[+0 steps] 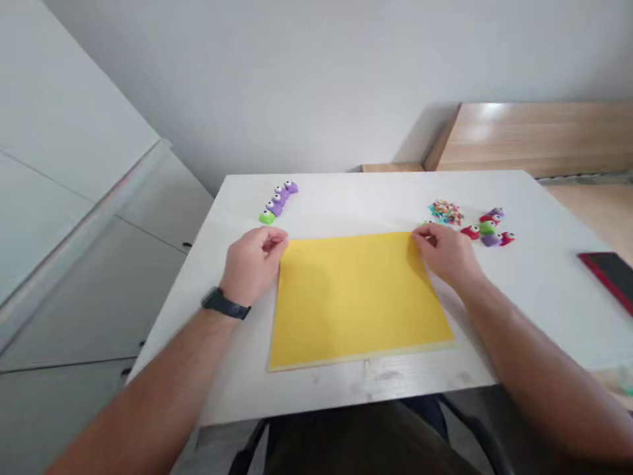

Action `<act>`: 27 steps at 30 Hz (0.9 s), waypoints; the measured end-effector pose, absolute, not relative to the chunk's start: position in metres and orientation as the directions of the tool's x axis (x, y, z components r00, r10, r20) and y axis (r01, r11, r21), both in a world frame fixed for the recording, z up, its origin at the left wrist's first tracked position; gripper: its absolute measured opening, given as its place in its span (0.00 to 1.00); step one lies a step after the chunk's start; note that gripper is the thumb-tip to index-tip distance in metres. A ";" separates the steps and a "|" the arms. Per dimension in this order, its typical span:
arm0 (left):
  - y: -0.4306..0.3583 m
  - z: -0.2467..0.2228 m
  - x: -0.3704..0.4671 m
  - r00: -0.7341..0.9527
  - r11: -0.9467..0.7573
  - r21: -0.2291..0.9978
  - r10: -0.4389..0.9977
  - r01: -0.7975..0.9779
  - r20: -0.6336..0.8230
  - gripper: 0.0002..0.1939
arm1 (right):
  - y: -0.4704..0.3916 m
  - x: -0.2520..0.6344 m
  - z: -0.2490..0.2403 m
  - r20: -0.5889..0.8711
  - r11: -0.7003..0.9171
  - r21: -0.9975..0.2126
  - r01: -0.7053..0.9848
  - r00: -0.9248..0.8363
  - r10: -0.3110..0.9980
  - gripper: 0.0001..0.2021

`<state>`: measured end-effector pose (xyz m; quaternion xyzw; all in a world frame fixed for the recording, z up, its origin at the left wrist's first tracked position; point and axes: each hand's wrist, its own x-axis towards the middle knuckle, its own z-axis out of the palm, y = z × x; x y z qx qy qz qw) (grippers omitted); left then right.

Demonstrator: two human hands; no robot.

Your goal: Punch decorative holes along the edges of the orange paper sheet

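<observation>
Head view. Plain pale wall (306, 86) behind; white cabinet fronts (64, 277) with small dark knobs down the left side; wood-grain panel (539, 135) at far right. White table (346, 204), scuffed along its near edge, takes up the middle.

Yellow sheet (356, 297) flat on the table, central, long side toward the wearer; a paler strip shows along its near edge.

Left hand (257, 260) at the sheet's far left corner: thumb and forefinger brought together on the corner, other fingers curled in. Black watch (225, 304) on that wrist. Right hand (442, 247) mirrors it at the far right corner, thumb and fingertip pinched on the paper, remaining fingers bent.

Beyond the left hand, a slanting row of purple pieces (280, 195) with googly eyes, a lime-green piece (267, 217) at the near end. Past the right hand, a heap of tiny multicoloured bits (446, 212); just right of it, a cluster of red, green and purple eyed pieces (487, 228). Dark flat object (610, 274) with a red edge, well apart, far right.
</observation>
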<state>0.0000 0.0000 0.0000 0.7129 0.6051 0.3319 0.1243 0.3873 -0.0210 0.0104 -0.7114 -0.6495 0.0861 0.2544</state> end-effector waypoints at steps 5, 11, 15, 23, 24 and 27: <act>-0.001 0.002 0.002 0.060 -0.254 0.569 0.939 0.782 0.338 0.09 | -0.020 0.387 0.010 0.258 0.001 -0.438 0.899 0.124 0.958 0.10; -0.005 0.008 0.005 0.033 -0.206 0.644 0.962 0.737 0.270 0.14 | -0.018 0.391 0.006 0.222 -0.007 -0.511 0.860 0.140 0.965 0.10; -0.007 0.011 0.007 0.023 -0.155 0.721 0.982 0.676 0.190 0.19 | -0.016 0.393 0.002 0.187 -0.021 -0.568 0.823 0.154 0.970 0.11; -0.007 0.006 0.003 0.090 -0.147 0.720 0.989 0.678 0.117 0.20 | -0.018 0.391 0.006 0.184 -0.021 -0.589 0.808 0.159 0.970 0.12; -0.007 0.007 0.003 0.097 -0.153 0.710 0.988 0.688 0.119 0.20 | -0.019 0.391 0.007 0.185 -0.020 -0.587 0.809 0.159 0.970 0.12; -0.008 0.011 0.003 0.117 -0.176 0.674 0.984 0.718 0.133 0.18 | -0.020 0.389 0.011 0.178 -0.011 -0.559 0.829 0.133 0.975 0.12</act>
